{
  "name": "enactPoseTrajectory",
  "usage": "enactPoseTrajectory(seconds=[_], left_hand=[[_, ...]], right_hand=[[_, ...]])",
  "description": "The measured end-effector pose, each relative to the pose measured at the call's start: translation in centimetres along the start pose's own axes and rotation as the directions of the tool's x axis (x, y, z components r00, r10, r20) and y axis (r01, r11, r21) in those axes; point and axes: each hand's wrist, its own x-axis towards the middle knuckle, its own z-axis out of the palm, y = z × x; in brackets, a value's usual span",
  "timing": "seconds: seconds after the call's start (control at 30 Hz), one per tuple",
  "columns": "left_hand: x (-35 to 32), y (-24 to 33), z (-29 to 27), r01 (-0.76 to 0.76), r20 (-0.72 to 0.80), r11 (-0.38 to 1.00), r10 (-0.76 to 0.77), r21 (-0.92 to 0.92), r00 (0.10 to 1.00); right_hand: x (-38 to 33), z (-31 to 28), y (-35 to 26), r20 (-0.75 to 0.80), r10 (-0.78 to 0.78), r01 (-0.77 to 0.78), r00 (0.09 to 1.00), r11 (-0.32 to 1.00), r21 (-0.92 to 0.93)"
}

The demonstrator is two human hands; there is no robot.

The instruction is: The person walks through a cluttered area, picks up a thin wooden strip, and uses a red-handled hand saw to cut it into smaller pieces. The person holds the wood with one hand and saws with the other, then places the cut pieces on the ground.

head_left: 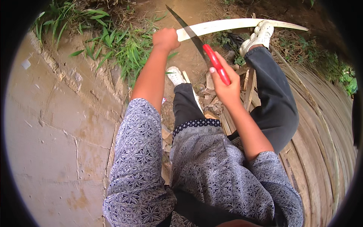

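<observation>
My left hand (166,39) is closed round the left end of a long pale strip of wood (223,25). That strip runs to the right, narrowing to a point past my right shoe (261,36), which seems to press against it. In my right hand (228,87) is a pruning saw (192,36) with a red handle and a dark, tapered blade. The blade lies across the strip just right of my left fist, its tip pointing up and left. Whether the teeth bite into the wood, I cannot tell.
A cracked concrete slab (56,140) covers the left side. Green grass (126,53) grows at its far edge. Long wooden planks (314,151) lie on the right, under my bent leg. My left shoe (176,75) rests on dirt near wood scraps (211,100).
</observation>
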Motion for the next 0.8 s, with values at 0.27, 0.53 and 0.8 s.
enactPoseTrajectory(seconds=[0.27,0.53,0.8], left_hand=[[-0.2,-0.7,0.3,0.019,-0.009,1.0,-0.019,0.007,1.0],[-0.3,-0.9,0.7,0.026,-0.027,1.0,-0.026,0.011,0.999],[-0.7,-0.8,2.6,-0.017,-0.151,1.0,0.02,0.017,0.988]], right_hand=[[-5.3,-4.8,-1.9,0.07,-0.021,0.031,0.997,0.989,-0.147],[-10.4,-7.3,-6.1,0.03,0.111,-0.107,0.993,0.988,-0.109],[-6.0,-6.4,-5.7,0.055,0.123,-0.118,0.991,0.99,-0.072]])
